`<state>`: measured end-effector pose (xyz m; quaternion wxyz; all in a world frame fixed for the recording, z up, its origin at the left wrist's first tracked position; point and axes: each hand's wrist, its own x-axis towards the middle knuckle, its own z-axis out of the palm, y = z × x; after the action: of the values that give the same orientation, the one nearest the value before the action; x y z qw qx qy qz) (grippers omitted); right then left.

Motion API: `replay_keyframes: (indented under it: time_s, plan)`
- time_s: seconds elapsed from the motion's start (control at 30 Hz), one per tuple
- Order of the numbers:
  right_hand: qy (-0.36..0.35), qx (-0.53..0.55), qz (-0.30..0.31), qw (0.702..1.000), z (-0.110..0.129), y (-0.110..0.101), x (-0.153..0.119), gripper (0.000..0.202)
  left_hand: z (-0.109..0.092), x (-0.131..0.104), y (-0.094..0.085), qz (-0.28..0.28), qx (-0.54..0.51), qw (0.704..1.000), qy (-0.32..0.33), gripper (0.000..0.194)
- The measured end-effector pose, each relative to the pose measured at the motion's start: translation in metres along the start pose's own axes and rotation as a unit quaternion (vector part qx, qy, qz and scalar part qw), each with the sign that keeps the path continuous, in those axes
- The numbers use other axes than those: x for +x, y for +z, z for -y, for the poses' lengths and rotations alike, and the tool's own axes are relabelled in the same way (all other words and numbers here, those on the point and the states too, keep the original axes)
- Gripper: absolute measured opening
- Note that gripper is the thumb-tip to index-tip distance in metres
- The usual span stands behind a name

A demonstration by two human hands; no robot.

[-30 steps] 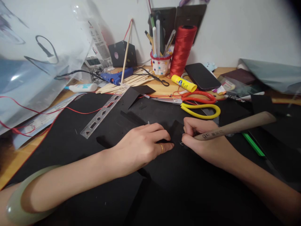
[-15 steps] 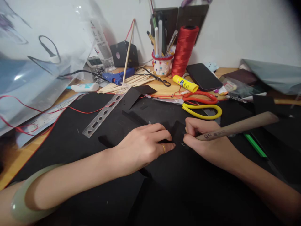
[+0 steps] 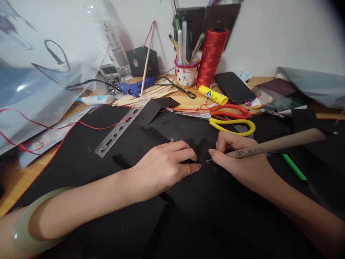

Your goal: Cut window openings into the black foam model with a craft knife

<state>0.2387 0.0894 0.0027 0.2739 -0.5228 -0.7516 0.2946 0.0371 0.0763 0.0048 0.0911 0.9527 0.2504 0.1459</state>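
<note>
My right hand (image 3: pixel 237 154) is closed round a thick grey-brown pen (image 3: pixel 280 144) with dark lettering, its back end slanting up to the right. The pen's tip is hidden behind my fingers. Just left of my thumb, small pale lines (image 3: pixel 208 161) show on black paper (image 3: pixel 203 145). My left hand (image 3: pixel 167 165), wearing a ring, rests palm down with its fingers stretched onto the black paper beside those lines. What lies under its fingertips is hidden. A black mat (image 3: pixel 210 223) spreads beneath both hands.
A clear ruler (image 3: pixel 115 135) and folded black card (image 3: pixel 155 109) lie beyond my left hand. Scissors (image 3: pixel 231 127) with red and yellow handles, a yellow glue stick (image 3: pixel 212 95) and a phone (image 3: pixel 234 88) lie behind my right hand. A green stick (image 3: pixel 293 166) is at right.
The pen and my right hand have shifted slightly right, and more of the pale lines shows beside my thumb. My left hand stays in place.
</note>
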Motion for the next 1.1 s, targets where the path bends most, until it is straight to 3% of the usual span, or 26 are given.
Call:
replay_keyframes:
  time_s: [1.1]
  plan:
    - [-0.034, -0.025, 0.026, 0.999, 0.0020, 0.0005, 0.0007, 0.025, 0.0003, 0.0001, -0.0008, 0.007, -0.008, 1.000, -0.003, 0.031]
